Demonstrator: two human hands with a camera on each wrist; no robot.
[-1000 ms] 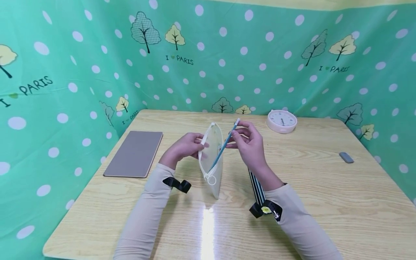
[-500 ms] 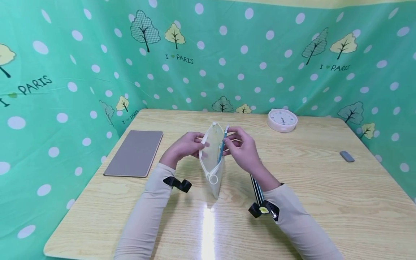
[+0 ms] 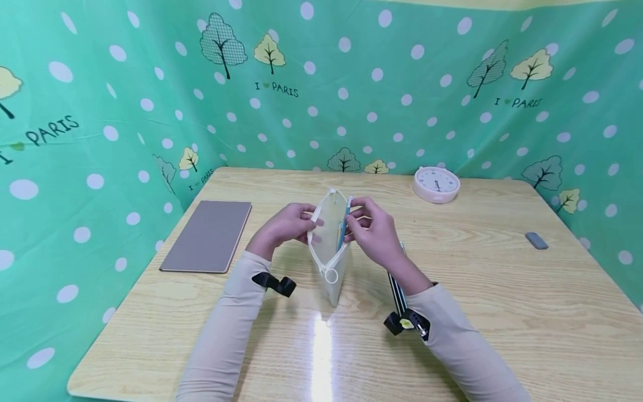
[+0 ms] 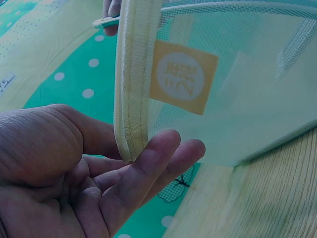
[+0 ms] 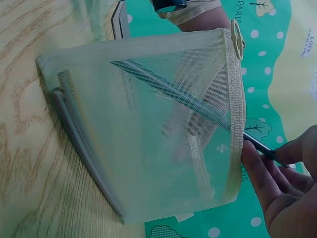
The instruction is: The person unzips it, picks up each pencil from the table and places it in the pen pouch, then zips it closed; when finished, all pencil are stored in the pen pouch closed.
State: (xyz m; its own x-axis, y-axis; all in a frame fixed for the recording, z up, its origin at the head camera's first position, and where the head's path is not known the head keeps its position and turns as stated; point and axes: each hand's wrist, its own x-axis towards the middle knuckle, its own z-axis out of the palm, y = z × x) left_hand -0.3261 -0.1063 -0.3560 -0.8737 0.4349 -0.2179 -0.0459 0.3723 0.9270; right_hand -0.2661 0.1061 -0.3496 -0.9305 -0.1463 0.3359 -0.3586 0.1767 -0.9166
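Observation:
A pale cream mesh zip pouch [image 3: 333,287] stands on its lower edge with its mouth parted upward. My left hand [image 3: 286,226] pinches the zip edge on the left side; the left wrist view shows an orange label [image 4: 184,77] near those fingers. My right hand [image 3: 374,231] pinches a blue pencil [image 3: 348,209] by its white-tipped end, right at the opposite rim. Seen through the mesh in the right wrist view, the pencil [image 5: 173,94] slants inside the pouch. More pencils [image 5: 81,139] lie along the bottom there.
Under my right wrist lies a slim black-and-white striped thing [image 3: 397,293], partly hidden. A grey notebook [image 3: 207,237] lies at left, a pink round clock [image 3: 436,185] at back right, and a small grey eraser-like block [image 3: 536,240] at far right. A patterned curtain [image 3: 321,111] hangs behind the table.
My right hand has moved left and slightly down to the pouch's rim, bringing the pencil deeper inside and more upright in the head view. My left hand has kept its hold on the pouch.

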